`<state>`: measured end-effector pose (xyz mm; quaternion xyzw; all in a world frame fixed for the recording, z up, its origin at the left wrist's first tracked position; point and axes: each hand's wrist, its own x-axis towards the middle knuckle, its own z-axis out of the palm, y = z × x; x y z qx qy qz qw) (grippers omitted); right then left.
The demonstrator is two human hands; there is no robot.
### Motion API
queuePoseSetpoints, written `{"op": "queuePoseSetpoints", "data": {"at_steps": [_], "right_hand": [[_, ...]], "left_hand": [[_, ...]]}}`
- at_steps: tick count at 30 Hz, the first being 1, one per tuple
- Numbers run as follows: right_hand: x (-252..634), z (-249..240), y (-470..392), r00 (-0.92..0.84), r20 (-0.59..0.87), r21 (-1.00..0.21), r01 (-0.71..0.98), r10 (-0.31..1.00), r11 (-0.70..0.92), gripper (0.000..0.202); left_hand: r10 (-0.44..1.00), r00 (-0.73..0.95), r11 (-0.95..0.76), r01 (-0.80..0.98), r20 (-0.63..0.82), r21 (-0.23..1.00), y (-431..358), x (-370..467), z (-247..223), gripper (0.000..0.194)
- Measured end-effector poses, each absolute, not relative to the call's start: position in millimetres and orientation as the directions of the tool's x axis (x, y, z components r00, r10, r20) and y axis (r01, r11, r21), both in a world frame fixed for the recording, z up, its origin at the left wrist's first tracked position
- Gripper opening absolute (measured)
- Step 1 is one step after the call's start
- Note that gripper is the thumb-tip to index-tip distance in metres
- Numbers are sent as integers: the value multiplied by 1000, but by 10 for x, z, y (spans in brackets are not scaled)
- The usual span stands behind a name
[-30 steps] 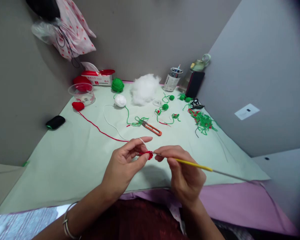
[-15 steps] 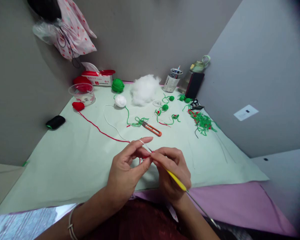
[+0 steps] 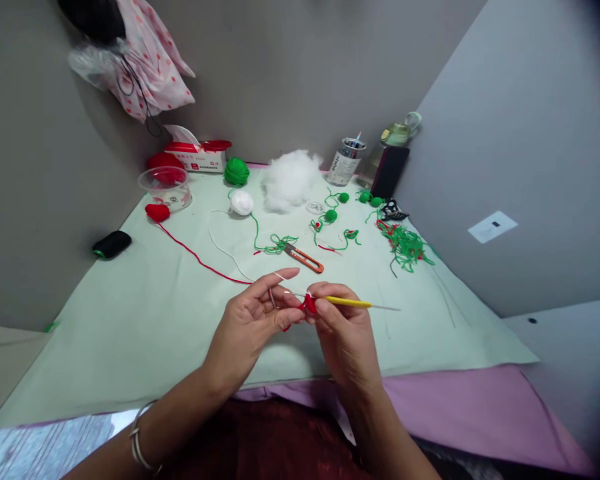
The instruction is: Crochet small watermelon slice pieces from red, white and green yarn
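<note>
Between my two hands is a small red crochet piece (image 3: 309, 304). My left hand (image 3: 250, 327) pinches its left side between thumb and fingers, with white yarn running over the raised index finger. My right hand (image 3: 345, 327) grips the piece's right side and a crochet hook with a yellow handle (image 3: 349, 302), which lies nearly level, its metal tip pointing left. Red yarn (image 3: 195, 257) and white yarn (image 3: 220, 247) trail over the cloth to my left hand. The white yarn ball (image 3: 241, 203) rests beyond.
Orange thread snips (image 3: 305, 259) lie ahead of my hands. White stuffing (image 3: 291, 181), a green yarn ball (image 3: 237, 171) and a plastic cup (image 3: 166, 190) stand farther back. Green yarn scraps (image 3: 405, 247), a can (image 3: 347, 162) and a bottle (image 3: 387, 153) are on the right.
The hook has swung from slanting down to the right to nearly level. My right hand has turned and its fingers have moved onto the red piece, which now shows more. My left hand has shifted slightly left.
</note>
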<state>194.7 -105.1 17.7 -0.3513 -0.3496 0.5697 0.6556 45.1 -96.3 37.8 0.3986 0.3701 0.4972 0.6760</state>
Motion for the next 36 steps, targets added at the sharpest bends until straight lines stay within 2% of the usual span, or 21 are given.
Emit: {"op": "queuePoseSetpoints", "data": {"at_steps": [3, 6, 19, 26, 31, 36], "right_hand": [[1974, 229, -1030, -17, -52, -801, -597, 999, -52, 16], [1988, 246, -1010, -84, -110, -791, -596, 990, -138, 17], [2009, 276, -996, -123, -146, -835, -517, 982, -189, 25], [2038, 254, -1009, -149, -138, -851, -488, 979, -194, 23], [2061, 286, -1003, -121, -99, -853, -501, 988, -147, 23], [2107, 291, -975, -225, -104, -798, -563, 969, -216, 28]], "left_hand": [[971, 230, 136, -277, -72, 951, -943, 395, 401, 46], [982, 191, 37, -162, -6, 986, -938, 371, 427, 42], [960, 213, -203, 76, 183, 976, -990, 416, 463, 51], [879, 283, -452, 238, 384, 860, -971, 412, 463, 48], [877, 304, -439, 196, 372, 877, -959, 392, 472, 48], [852, 380, -436, 138, 359, 889, -854, 230, 538, 40]]}}
